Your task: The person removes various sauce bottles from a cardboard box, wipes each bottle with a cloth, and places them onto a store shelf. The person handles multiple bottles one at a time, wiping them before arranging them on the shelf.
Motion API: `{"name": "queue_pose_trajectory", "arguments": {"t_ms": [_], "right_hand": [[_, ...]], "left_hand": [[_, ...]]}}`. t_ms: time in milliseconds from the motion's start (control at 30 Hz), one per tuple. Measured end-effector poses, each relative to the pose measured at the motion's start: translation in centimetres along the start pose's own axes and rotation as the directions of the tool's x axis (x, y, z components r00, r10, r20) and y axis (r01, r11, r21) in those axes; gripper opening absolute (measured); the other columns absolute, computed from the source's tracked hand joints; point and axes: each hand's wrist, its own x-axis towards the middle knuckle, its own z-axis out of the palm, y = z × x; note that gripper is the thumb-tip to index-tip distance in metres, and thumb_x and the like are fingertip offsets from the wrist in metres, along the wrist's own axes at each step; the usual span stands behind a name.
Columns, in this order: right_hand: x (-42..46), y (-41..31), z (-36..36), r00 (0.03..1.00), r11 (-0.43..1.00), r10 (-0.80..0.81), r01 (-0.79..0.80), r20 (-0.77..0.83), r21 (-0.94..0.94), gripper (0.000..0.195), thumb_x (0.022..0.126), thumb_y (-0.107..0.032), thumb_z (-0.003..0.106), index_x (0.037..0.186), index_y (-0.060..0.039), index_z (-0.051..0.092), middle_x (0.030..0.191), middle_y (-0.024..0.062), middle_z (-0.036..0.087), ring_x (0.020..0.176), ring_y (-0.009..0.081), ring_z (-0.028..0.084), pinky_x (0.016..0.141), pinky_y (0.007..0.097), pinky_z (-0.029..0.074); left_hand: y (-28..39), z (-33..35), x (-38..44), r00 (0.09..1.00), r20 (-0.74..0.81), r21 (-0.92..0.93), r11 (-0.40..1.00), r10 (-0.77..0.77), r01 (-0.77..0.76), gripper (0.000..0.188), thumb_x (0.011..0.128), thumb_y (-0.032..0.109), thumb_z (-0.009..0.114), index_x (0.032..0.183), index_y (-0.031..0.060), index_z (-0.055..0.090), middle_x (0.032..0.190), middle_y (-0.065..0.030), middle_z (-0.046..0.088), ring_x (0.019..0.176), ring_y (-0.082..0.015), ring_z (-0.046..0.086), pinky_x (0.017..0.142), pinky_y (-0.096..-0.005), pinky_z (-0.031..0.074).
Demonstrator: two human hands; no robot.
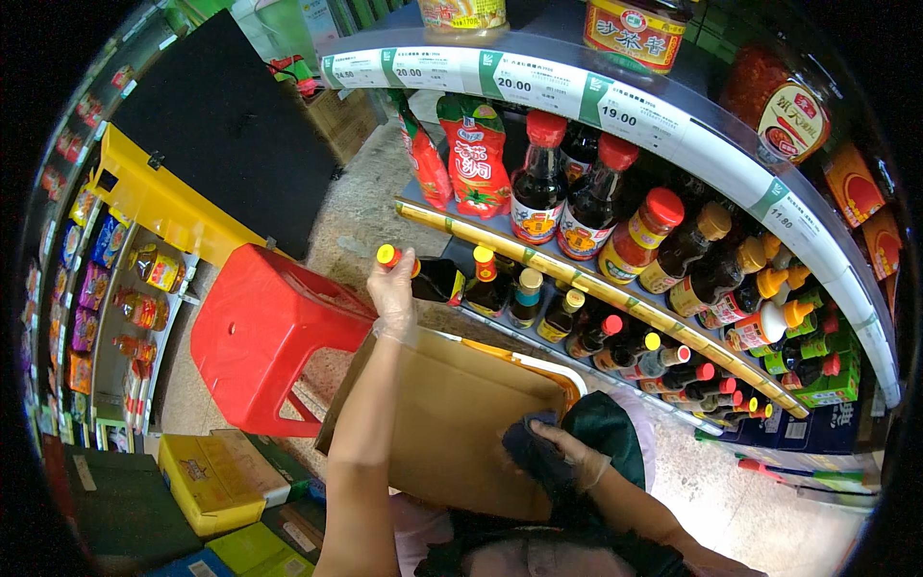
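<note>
My left hand [393, 294], in a thin clear glove, grips the neck of a dark sauce bottle [438, 280] with a yellow-topped red cap. The bottle is tilted at the left end of the lower shelf, beside another dark bottle [484, 287] with a similar cap. Down by my lap, my right hand [566, 446], also gloved, holds a bunched dark cloth [532, 441]. The cloth is over the right side of a shallow cardboard box [461, 393]. The box's brown inner base shows between my arms. An orange and white rim [555, 366] shows behind it.
A red plastic stool [274, 332] stands left of the box. The upper shelf's yellow edge [577, 278] runs above the lower bottles, with ketchup pouches [472, 155] and sauce bottles behind it. Cartons [209, 483] are stacked at lower left. A black panel [238, 137] rises behind the stool.
</note>
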Motion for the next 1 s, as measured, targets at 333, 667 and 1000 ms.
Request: {"name": "queue_pose_trajectory", "arguments": {"t_ms": [333, 667, 1000], "right_hand": [[5.9, -9.8, 17.8, 0.029, -0.537, -0.761, 0.533, 0.649, -0.653, 0.087, 0.081, -0.036, 0.071, 0.146, -0.0023, 0.026, 0.151, 0.0250, 0.026, 0.141, 0.0407, 0.024, 0.113, 0.0530, 0.024], [6.4, -7.2, 10.8, -0.126, -0.745, -0.644, 0.329, 0.755, -0.581, 0.081, 0.068, -0.032, 0.086, 0.134, -0.0072, 0.047, 0.142, 0.0205, 0.041, 0.131, 0.0413, 0.042, 0.108, 0.0506, 0.035], [-0.9, -16.0, 16.0, 0.943, 0.584, -0.155, 0.329, 0.296, -0.742, 0.053, 0.085, -0.044, 0.067, 0.117, -0.0025, 0.062, 0.102, 0.0029, 0.066, 0.089, 0.0116, 0.060, 0.082, 0.0293, 0.048]], "left_hand": [[18.2, 1.3, -8.5, 0.996, 0.057, 0.216, 0.973, 0.076, -0.086, 0.016, 0.086, 0.011, 0.072, 0.095, -0.0009, 0.066, 0.083, 0.0011, 0.063, 0.073, -0.0058, 0.054, 0.067, -0.0229, 0.047], [22.2, 1.0, -13.7, 0.985, 0.134, -0.008, 0.994, -0.107, 0.109, 0.017, 0.084, 0.004, 0.071, 0.100, 0.0006, 0.067, 0.092, -0.0011, 0.067, 0.084, -0.0084, 0.060, 0.079, -0.0254, 0.048], [23.7, 1.1, -14.7, 0.846, 0.530, -0.015, 0.997, -0.058, 0.077, 0.029, 0.071, 0.019, 0.069, 0.088, -0.0046, 0.063, 0.084, -0.0178, 0.068, 0.081, -0.0285, 0.065, 0.081, -0.0422, 0.051]]}}
